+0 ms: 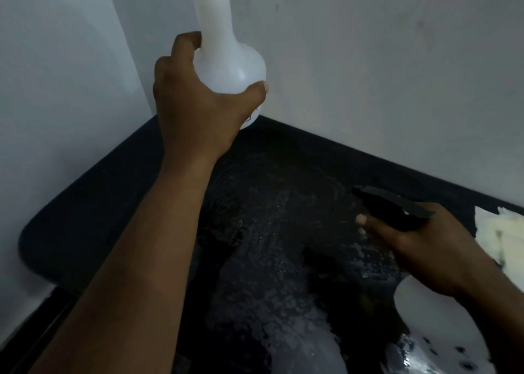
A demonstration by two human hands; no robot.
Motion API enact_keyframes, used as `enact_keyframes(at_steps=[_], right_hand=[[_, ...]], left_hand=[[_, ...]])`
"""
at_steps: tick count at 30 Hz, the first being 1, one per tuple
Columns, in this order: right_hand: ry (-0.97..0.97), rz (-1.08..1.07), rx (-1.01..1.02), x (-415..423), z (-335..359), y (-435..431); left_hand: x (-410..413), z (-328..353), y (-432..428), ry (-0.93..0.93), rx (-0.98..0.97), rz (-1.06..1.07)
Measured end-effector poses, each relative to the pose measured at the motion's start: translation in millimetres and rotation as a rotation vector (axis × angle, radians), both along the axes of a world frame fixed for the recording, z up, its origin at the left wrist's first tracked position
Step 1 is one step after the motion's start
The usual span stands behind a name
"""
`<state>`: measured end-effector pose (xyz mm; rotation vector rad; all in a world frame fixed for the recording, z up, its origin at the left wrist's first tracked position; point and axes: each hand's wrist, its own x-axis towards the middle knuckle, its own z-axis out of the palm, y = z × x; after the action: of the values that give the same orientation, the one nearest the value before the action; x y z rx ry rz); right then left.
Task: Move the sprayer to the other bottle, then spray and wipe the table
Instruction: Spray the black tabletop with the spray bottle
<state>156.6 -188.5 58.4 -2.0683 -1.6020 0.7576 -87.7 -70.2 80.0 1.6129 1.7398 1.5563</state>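
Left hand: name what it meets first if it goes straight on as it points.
The left hand grips the white bottle; straight on, bottle and hand would likely reach the corner wall first, depth unclear.

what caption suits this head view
Left hand grips a white bottle, right hand the black sprayer, over the table.

A bench (85,203) fills a corner where two walls (368,75) meet. At the far corner, the left hand (198,104) holds a bottle (226,58) upright. Nearer and to the right, the right hand (411,246) grips a sprayer (391,209), with a second bottle (431,317) directly beneath. A cloth (496,232) lies behind that hand, against the wall.
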Motion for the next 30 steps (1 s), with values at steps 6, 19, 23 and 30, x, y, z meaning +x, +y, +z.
enact_keyframes(at_steps=[6, 19, 23, 30], right_hand=[[0.065, 0.049, -0.049, -6.6, 1.8, -3.5], [0.098, 0.289, -0.190, -73.7, -2.6, -4.4], [-0.046, 0.419, -0.271, -71.5, 8.2, -16.4], [-0.074, 0.269, -0.426, -23.2, 15.9, -13.6]], left_hand=[[-2.7, 2.2, 1.7, -0.065, -0.006, 0.010], [-5.1, 7.1, 0.3, -0.003, 0.006, 0.023], [-7.6, 5.3, 1.5, -0.001, -0.011, 0.012], [-10.7, 3.2, 3.6, -0.013, -0.022, 0.005]])
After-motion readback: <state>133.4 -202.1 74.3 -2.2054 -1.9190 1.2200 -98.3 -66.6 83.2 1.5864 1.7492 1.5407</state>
